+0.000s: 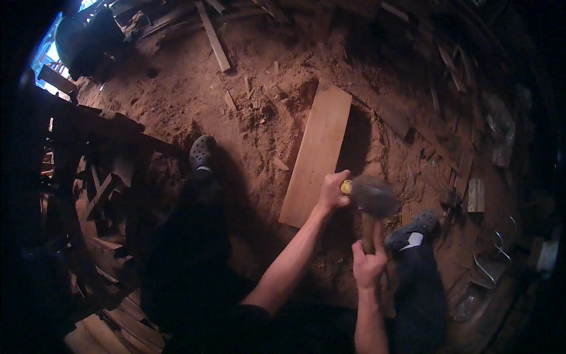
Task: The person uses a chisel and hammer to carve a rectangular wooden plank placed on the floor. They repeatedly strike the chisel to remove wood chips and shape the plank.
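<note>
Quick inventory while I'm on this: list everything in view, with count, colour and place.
Board: 1, light brown, centre
Hammer: 1, dark blurred head, brown handle, in the right hand
Yellow-ended tool: 1, remainder hidden, in the left hand
Ground: 1, reddish brown, throughout
Wood scraps: many, brown, scattered about
Wood pile: several pieces, brown, lower left
Pale block: 1, right
Wire: count unclear, silvery, lower right
Clogs: 2, dark grey, worn
Trouser legs: 2, dark, lower half
Hands: 2, bare, lower centre
</note>
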